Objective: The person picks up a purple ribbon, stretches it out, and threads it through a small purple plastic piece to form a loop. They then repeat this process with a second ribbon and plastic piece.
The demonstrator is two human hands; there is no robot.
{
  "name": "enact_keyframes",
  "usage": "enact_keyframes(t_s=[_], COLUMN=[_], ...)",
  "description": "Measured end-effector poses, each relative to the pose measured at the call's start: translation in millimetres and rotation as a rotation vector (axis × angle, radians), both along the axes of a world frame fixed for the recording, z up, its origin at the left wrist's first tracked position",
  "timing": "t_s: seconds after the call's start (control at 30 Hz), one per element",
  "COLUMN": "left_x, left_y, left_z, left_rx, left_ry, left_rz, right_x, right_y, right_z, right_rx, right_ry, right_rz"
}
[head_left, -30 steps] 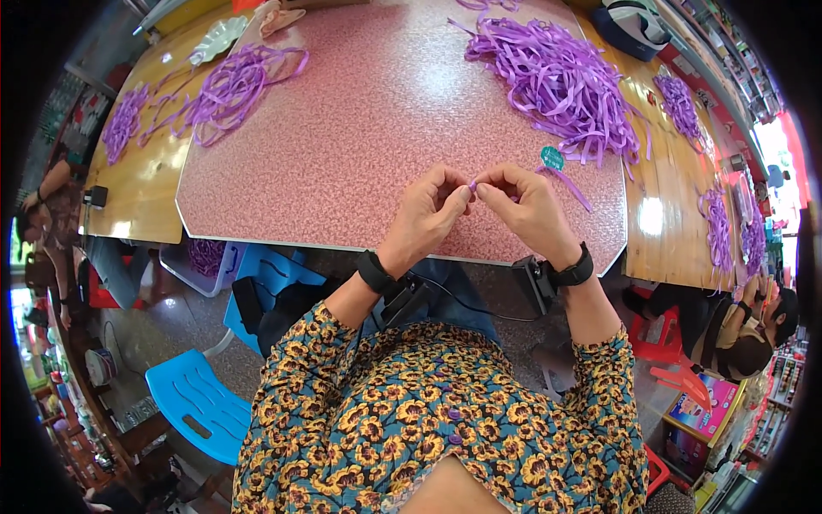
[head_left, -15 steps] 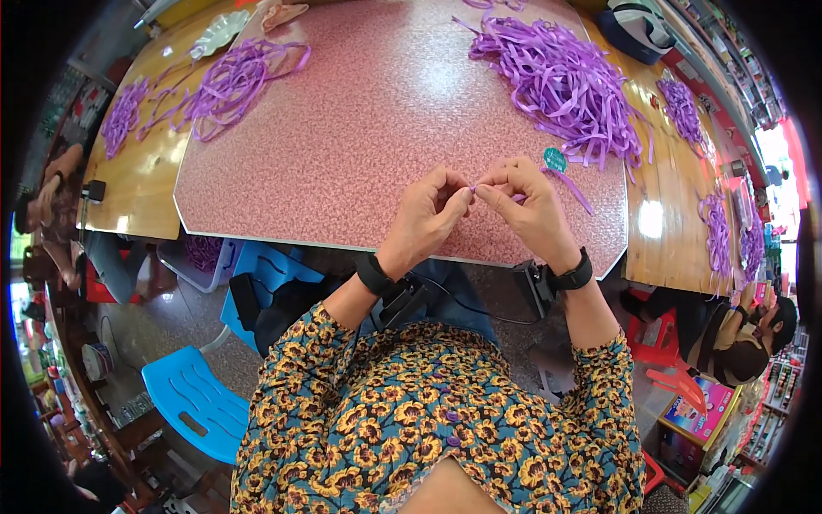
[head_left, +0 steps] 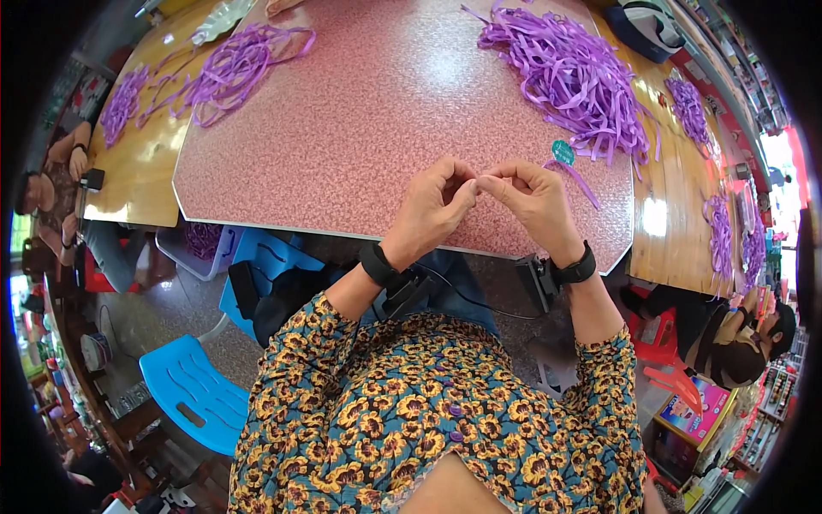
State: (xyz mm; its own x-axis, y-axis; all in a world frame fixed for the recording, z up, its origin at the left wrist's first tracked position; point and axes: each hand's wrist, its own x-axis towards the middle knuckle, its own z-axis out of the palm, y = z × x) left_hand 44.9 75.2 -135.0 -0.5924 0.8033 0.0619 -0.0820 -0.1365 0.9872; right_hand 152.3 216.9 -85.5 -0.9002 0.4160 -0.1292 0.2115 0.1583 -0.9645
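My left hand (head_left: 432, 210) and my right hand (head_left: 533, 208) meet fingertip to fingertip above the near part of the pink table. Thumb and forefinger are pinched together on both, over a purple ribbon (head_left: 585, 185) whose tail comes out behind my right hand and lies on the tabletop. The piece between the fingertips is mostly hidden by them. A round green tag (head_left: 562, 152) lies by the ribbon's tail, just beyond my right hand. Farther back on the right is a big tangled heap of purple ribbons (head_left: 574, 77).
The pink table (head_left: 342, 146) has a pale front edge. More purple ribbons (head_left: 235, 73) lie at the left. A blue stool (head_left: 193, 398) and a tub (head_left: 205, 253) stand below. Seated people are at the left (head_left: 56, 188) and right (head_left: 736, 343). A cap (head_left: 646, 30) lies far right.
My hands stay pinched together at nearly the same place. The purple bit seen between the fingertips before is now covered. The view has shifted slightly.
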Motion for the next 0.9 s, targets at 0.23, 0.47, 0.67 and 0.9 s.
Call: enact_keyframes(t_s=[0.23,0.47,0.67,0.9], left_x=[1.3,0.7,1.2,0.9], left_y=[1.1,2.3,2.5,2.5], left_z=[-2.3,-9.3,-9.0,-8.8], left_rx=[-0.003,0.001,0.017,0.024], left_ry=[0.026,0.032,0.052,0.027], left_rz=[0.032,0.054,0.067,0.067], right_x=[2.6,-0.9,-2.8,-0.6], right_y=[8.5,1.2,-2.9,-0.2], right_z=[-0.6,3.6,1.2,2.7], right_rx=[0.118,0.165,-0.075,0.057], right_ry=[0.107,-0.098,0.012,0.035], right_rz=[0.069,0.020,-0.021,0.011])
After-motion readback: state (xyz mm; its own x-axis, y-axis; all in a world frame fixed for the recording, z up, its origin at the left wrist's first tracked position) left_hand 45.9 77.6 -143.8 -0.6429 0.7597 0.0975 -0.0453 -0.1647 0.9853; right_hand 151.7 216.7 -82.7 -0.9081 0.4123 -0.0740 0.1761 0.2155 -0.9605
